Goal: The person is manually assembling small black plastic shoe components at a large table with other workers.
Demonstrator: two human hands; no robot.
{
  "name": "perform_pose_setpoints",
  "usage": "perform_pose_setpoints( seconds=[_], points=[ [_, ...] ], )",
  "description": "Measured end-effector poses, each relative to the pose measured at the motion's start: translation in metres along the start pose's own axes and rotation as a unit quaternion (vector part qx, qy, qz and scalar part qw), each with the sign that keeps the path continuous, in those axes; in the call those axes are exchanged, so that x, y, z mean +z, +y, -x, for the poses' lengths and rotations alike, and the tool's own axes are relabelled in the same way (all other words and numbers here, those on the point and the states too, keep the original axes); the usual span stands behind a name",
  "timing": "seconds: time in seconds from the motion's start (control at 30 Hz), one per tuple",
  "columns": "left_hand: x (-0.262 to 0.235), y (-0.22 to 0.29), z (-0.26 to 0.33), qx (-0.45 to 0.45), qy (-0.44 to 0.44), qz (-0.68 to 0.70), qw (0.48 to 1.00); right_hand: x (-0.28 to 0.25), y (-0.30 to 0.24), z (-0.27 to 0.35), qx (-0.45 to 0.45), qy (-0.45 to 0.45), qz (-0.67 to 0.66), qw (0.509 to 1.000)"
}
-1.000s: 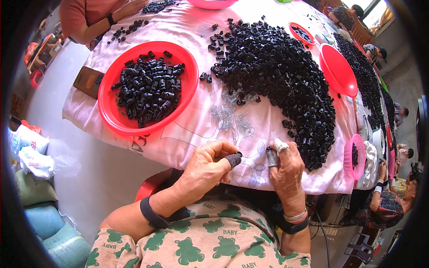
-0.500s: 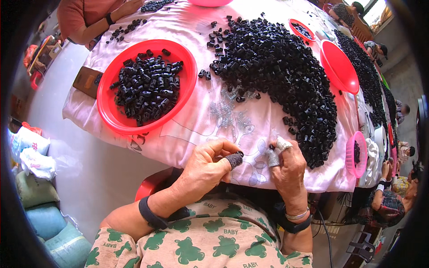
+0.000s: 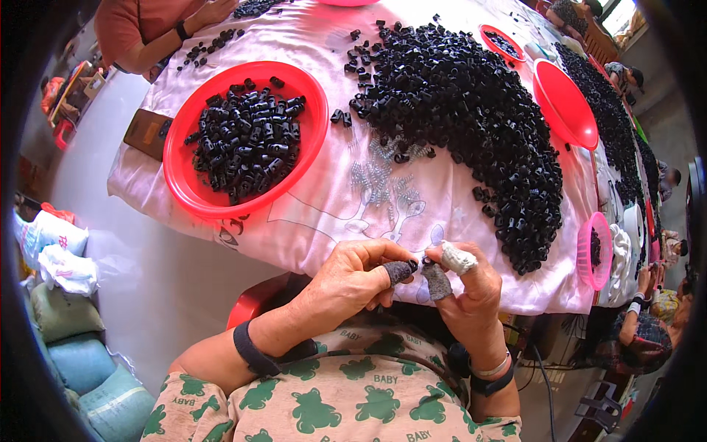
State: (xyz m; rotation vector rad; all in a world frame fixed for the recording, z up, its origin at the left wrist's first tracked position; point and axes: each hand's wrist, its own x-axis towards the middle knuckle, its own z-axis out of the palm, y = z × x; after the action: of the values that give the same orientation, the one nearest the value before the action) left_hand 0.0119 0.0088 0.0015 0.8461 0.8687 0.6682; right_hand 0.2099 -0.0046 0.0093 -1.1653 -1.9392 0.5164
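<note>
Between thumb and fingers, my left hand [image 3: 350,276] pinches a small black plastic cord lock part [image 3: 413,265]; a dark cloth wrap covers the thumb. My right hand [image 3: 475,287], with grey and whitish wraps on its digits, pinches another small black part [image 3: 428,261]. The fingertips nearly meet just above the table's near edge, and they hide most of both pieces. Beyond them lie thin metal springs [image 3: 379,177] on the pale cloth. A large heap of black cord lock parts [image 3: 471,110] spreads past the springs. Left of it, a red basin [image 3: 174,180] holds many black cord locks.
A brown phone-like object [image 3: 145,134] lies beside the basin. At right stand an empty red bowl [image 3: 563,103] and a pink basket [image 3: 594,276]. Other people work around the table, one [image 3: 132,33] at far left. Stuffed sacks [image 3: 81,365] rest on the floor at left.
My right hand has moved left and my left hand slightly right, so the two black pieces are now close together. The whole view has shifted slightly.
</note>
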Motion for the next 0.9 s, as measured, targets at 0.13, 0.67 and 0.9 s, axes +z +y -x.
perform_pose_setpoints(
  seconds=[0.13, 0.67, 0.9],
  points=[
    [0.002, -0.002, -0.002, -0.005, -0.001, 0.013, 1.0, -0.003, 0.0, 0.001, -0.023, -0.02, -0.007, 0.999],
    [-0.003, 0.001, -0.003, -0.008, -0.029, 0.094, 0.995, 0.003, 0.005, 0.011, 0.217, 0.0, -0.431, 0.876],
    [-0.003, -0.002, -0.003, -0.02, -0.021, 0.095, 0.995, 0.006, 0.004, 0.012, 0.211, 0.0, -0.44, 0.873]
  ],
)
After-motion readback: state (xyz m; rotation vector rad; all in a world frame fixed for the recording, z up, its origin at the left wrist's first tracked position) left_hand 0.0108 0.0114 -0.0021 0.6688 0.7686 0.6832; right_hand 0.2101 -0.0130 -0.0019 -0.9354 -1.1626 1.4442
